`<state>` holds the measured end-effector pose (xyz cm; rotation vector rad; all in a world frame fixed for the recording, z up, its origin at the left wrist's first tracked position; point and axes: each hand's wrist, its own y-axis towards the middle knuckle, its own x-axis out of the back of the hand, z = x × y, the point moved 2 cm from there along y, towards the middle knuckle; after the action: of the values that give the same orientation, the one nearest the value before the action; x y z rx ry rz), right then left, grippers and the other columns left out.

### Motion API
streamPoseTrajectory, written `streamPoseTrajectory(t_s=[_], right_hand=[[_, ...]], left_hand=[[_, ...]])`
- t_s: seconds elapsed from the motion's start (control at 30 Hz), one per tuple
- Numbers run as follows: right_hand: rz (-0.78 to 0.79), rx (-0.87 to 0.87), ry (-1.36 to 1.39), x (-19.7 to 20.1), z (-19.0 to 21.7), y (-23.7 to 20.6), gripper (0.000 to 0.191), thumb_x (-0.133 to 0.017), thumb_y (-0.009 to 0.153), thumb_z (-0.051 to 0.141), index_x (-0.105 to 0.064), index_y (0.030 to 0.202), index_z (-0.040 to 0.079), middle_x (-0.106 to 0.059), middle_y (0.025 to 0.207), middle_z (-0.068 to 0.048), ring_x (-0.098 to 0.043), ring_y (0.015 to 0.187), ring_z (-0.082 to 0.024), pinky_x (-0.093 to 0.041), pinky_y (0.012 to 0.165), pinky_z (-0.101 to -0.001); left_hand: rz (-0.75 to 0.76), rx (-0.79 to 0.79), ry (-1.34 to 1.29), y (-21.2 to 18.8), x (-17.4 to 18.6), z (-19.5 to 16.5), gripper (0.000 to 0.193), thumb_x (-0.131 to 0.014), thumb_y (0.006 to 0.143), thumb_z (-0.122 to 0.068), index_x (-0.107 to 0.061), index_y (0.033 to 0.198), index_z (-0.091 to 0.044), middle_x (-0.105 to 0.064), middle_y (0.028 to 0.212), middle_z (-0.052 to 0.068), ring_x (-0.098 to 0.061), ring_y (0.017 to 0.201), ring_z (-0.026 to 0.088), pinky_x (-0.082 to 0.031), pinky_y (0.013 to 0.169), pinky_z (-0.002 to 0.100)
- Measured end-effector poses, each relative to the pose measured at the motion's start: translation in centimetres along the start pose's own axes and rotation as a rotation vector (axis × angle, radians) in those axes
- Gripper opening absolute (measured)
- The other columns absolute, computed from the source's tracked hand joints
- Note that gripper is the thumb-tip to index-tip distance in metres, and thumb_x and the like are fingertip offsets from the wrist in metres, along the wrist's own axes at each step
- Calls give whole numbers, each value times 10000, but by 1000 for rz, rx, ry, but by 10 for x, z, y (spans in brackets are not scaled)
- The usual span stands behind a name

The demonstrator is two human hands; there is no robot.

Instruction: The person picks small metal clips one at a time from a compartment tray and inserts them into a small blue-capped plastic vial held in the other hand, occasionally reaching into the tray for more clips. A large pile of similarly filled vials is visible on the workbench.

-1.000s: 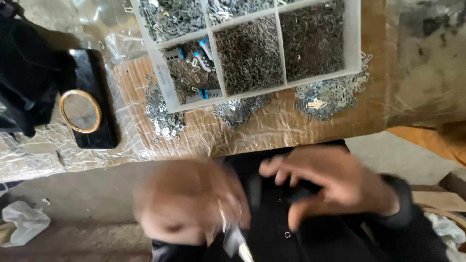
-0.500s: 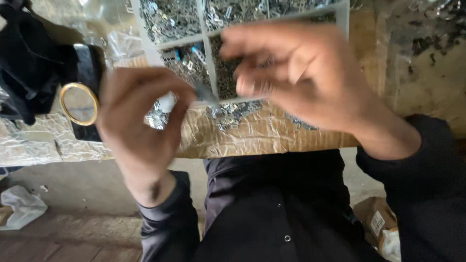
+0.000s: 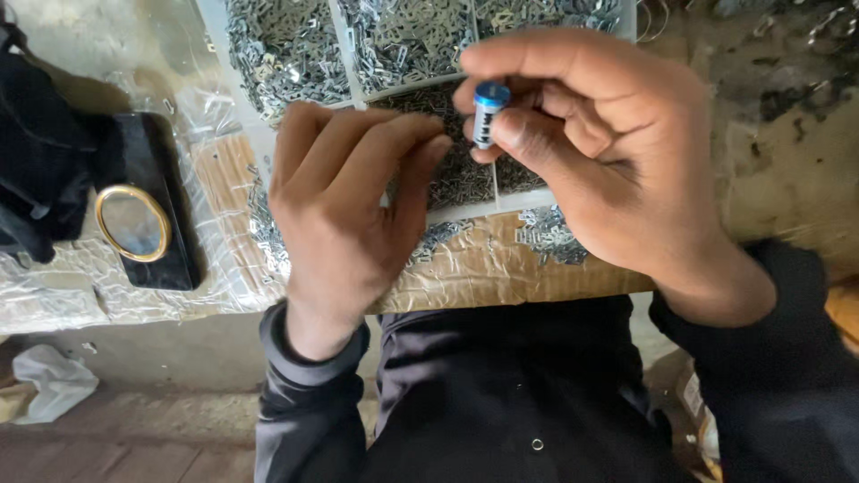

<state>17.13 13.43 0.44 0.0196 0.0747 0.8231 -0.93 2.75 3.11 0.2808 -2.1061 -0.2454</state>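
My right hand (image 3: 591,152) pinches a small white cylinder with a blue cap (image 3: 488,112) between thumb and forefinger, held upright over a white compartment tray (image 3: 465,212). My left hand (image 3: 344,210) is just to its left, back toward me, fingers curled together near the cylinder; what it holds, if anything, is hidden. The tray's compartments are full of small grey metal parts (image 3: 286,49). Both hands hover above the tray's near compartments.
A wooden board wrapped in clear plastic (image 3: 483,268) carries the tray, with loose metal parts (image 3: 546,237) spilled by its edge. At left lie a black phone with a gold-rimmed oval ring (image 3: 134,224) and a black bag (image 3: 36,152). A white rag (image 3: 54,380) lies on the floor.
Both hands have risen from my lap to above the tray. The right hand now shows the blue-capped cylinder, and the left hand has closed in beside it.
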Motion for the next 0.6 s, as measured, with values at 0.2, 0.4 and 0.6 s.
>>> streamPoseTrajectory(t_s=[0.2,0.4,0.6], right_hand=[[20,127,-82,-4,9,10,183,-611,973,-157,-614,1134,-70,-645,1125,-212,-721,941,-199,-684,875,-288],[4,35,-206,-4,16,8,216,-706,951,-115,-619,1148,-116,-674,1234,-243,-681,821,-131,-616,736,-215],[76,116,-286,-8,26,8,253,-677,925,-172,-546,1141,-163,-623,1221,-320,-755,1008,-307,-697,848,-311]], left_hand=[[-71,39,-120,-2,0,1,164,-866,909,-36,-764,1031,-77,-724,1005,64,-566,875,216,-463,746,331],[-95,89,-511,-6,-2,-1,159,-804,964,39,-696,1071,-10,-739,1076,93,-665,945,179,-540,813,283],[-132,263,-927,-10,-11,-2,176,-756,1026,55,-634,1150,27,-723,1067,149,-742,1023,176,-645,907,274]])
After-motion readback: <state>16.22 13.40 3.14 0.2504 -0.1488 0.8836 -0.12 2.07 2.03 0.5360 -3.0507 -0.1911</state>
